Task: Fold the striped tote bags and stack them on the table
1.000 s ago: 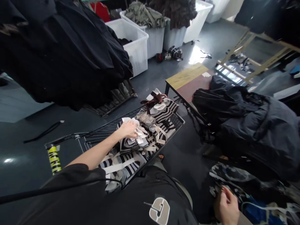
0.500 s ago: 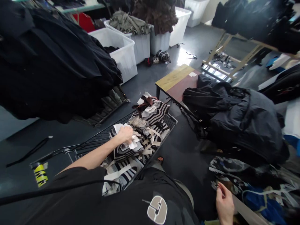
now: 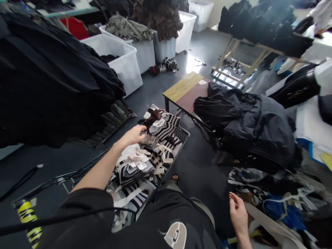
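My left hand [image 3: 132, 135] hangs just above a black wire cart [image 3: 181, 134], fingers loosely apart and holding nothing. Close to it lies a brown ribbon bow [image 3: 155, 116] on black-and-white striped fabric [image 3: 163, 126]. Crumpled white fabric scraps [image 3: 132, 160] rest on the pile, just below and nearer me than that hand. Low at the right, my right hand [image 3: 238, 214] is empty, its fingers slightly curled. It is close to a heap of mixed printed and blue fabric [image 3: 282, 204], and I cannot tell whether it touches it.
Black garments [image 3: 52, 76] bulge in from the left. White plastic bins [image 3: 124, 58] holding clothes stand at the back. A dark padded jacket [image 3: 249, 128] lies on and beside a low table [image 3: 181, 90]. A yellow-and-black grip [image 3: 27, 216] sits at the cart's near left.
My left hand has let go of the white scraps and moved toward the cart's far end. My right hand has shifted slightly up and left. The whole scene has slid left in view.
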Motion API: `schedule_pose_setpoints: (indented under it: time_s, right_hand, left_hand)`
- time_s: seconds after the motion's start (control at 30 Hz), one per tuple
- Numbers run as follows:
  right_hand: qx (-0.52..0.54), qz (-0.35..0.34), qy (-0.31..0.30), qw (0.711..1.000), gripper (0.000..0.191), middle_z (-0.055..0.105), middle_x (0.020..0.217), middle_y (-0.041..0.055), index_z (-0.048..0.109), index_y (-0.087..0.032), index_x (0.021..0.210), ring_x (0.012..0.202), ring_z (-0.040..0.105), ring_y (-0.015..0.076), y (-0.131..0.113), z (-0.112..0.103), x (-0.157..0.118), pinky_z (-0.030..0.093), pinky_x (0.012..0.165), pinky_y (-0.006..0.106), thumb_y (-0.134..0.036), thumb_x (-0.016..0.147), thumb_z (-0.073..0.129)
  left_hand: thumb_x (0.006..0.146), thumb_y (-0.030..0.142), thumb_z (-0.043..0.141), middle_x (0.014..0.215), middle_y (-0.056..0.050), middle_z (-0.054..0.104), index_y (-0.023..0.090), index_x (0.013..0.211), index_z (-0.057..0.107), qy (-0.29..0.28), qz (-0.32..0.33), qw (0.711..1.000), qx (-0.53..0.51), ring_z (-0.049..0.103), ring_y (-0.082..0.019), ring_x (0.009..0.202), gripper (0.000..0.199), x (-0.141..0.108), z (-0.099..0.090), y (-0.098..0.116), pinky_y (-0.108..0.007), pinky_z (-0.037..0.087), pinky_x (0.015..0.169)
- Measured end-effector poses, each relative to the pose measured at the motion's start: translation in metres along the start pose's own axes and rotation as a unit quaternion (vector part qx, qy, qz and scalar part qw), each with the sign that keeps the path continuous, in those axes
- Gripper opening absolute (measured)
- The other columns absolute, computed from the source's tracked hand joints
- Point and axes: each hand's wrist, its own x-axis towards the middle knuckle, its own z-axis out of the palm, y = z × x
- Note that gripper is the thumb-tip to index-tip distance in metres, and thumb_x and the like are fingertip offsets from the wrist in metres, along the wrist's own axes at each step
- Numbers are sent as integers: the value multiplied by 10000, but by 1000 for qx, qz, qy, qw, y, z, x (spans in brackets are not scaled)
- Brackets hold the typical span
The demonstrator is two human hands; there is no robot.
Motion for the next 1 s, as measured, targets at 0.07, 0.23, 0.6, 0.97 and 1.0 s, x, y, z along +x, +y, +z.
schedule_pose_setpoints:
  time_s: [0.07,0.23,0.6,0.97,1.0]
  right_hand:
    - [1,7,-1,1000,567,731,1161,156,698,-148,1120,1056,698,317,2,-3,-4,544,954,454,-596,819,526]
    - [-12,37,26,999,555,772,1102,132,738,-178,1058,993,735,317,12,-15,-19,590,867,409,-628,779,570]
    - [-12,69,53,996,534,800,1005,111,759,-205,977,896,765,316,24,-18,-36,622,746,385,-648,735,584]
    - [136,72,-18,988,522,804,946,107,769,-168,991,881,774,299,-52,25,34,636,798,400,-621,750,674]
    - [171,66,-37,982,522,801,956,108,764,-166,999,890,770,296,-75,37,48,634,825,417,-621,755,689]
  left_hand:
    - [882,270,515,1317,-116,681,136,1333,605,30,-22,998,-58,661,-208,1189,479,43,-10,3,-272,493,1058]
    - [833,325,618,1290,-176,706,93,1330,596,11,-61,997,-48,700,-247,1130,548,126,-4,24,-294,543,956]
    - [832,454,592,1142,-172,757,165,1176,676,28,-58,997,32,703,-366,1113,457,130,17,45,-382,530,879]
    - [765,247,654,856,-49,723,200,869,644,190,96,973,-92,634,-231,832,114,-1,-8,129,-341,491,805]
    - [751,220,654,823,-41,710,205,845,633,205,128,965,-106,621,-222,805,98,-16,-10,139,-342,484,789]
